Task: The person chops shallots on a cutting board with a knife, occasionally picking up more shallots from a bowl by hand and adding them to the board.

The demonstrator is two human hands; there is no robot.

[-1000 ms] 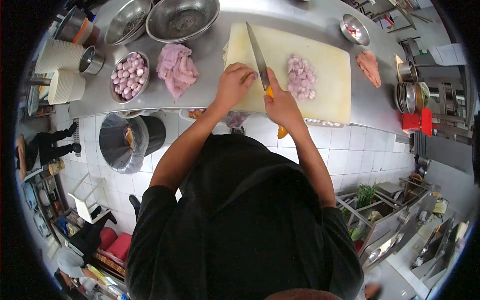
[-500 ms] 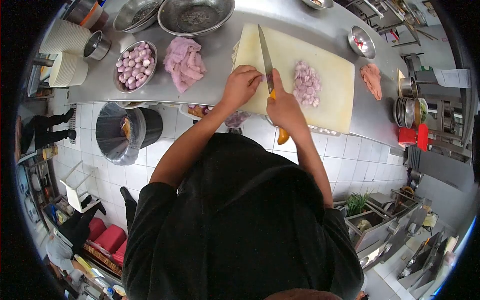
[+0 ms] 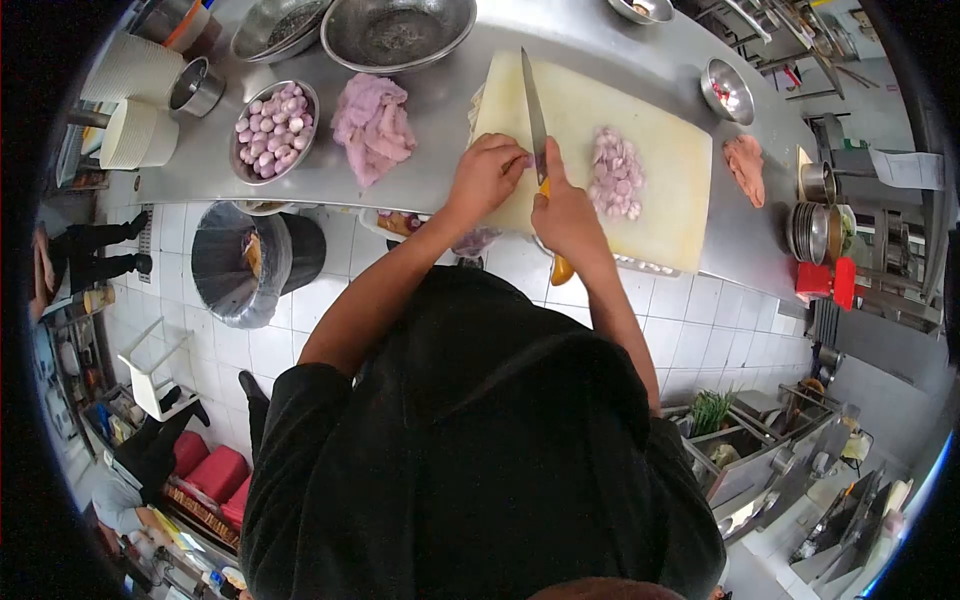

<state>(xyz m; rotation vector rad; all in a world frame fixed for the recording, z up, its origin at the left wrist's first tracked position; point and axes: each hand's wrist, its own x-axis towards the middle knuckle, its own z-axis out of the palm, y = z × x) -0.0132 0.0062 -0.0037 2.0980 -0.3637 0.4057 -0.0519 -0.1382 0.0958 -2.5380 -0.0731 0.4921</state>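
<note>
The right hand is closed round the yellow handle of a long, steel-bladed knife, its index finger extended along the base of the blade. The tip points away from the wearer, over the left part of the board; whether the edge touches the surface cannot be told. The left hand, just beside the blade and apart from the right, has its fingertips pinched on a small purple piece, mostly hidden by the fingers.

Both hands are at the near side of a thick, pale-yellow rectangular cutting board. To the right of the knife, a heap of cut, pale-purple shallot pieces lies on the board.

The board is at the front edge of a stainless-steel bench. Left of it lies a crumpled pink cloth; next to that stands a round steel bowl of whole, peeled purple shallots. Behind the cloth stands a large, dark-bottomed steel basin. Right of the board are a crumpled, salmon-coloured cloth and, farther back, a small steel bowl containing red bits.
</note>
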